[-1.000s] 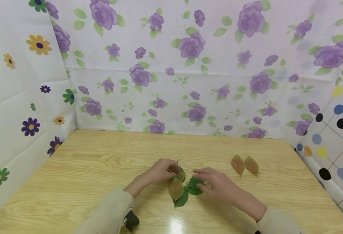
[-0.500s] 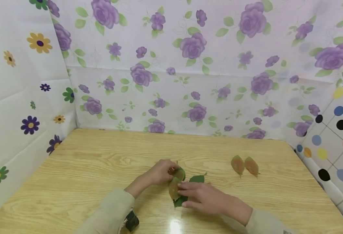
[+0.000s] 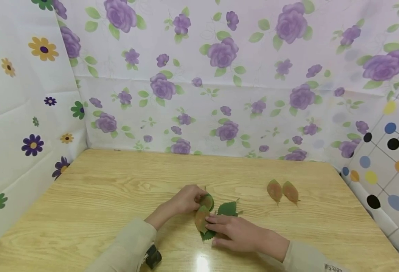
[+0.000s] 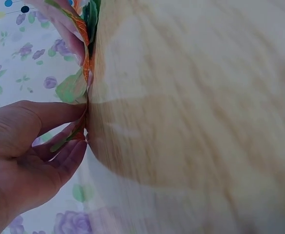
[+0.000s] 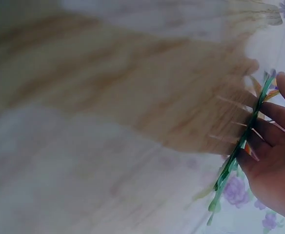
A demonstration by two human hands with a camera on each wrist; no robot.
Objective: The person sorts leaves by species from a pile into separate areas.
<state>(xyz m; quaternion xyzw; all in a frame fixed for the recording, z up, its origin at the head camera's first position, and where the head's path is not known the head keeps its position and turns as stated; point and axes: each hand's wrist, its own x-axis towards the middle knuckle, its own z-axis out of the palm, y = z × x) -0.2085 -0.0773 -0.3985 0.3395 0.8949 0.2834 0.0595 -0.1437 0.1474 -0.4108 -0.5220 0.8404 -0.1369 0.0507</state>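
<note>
The work in hand appears to be the laying out of artificial leaves on the tabletop (image 3: 124, 189); this is judged from the layout alone.

State of the hands: the left hand (image 3: 186, 200) holds the left edge of the far brown leaf (image 3: 207, 203) between bent fingers and thumb. The right hand (image 3: 238, 231) lies palm down with its fingers extended and slightly apart; the fingertips rest on the near brown leaf (image 3: 201, 219) and pinch nothing visible.

Location of parts: both of these leaves lie at the centre of the tabletop, one behind the other and touching. A dark green edge shows around the far brown leaf, and a toothed green leaf (image 3: 207, 235) projects from under the near brown leaf. Green foliage (image 3: 227, 208) lies just beyond the right hand; two stems project from it, but the hand hides part of this area, so the leaf count cannot be told.

Progress: two brown leaves are positioned over green ones, apparently being adjusted or held in place. Remaining, by judgement: the left loose leaf (image 3: 274, 190) and the right loose leaf (image 3: 290, 192), side by side near the right, well apart from the group and untouched. The arrangement therefore seems partly complete.
</note>
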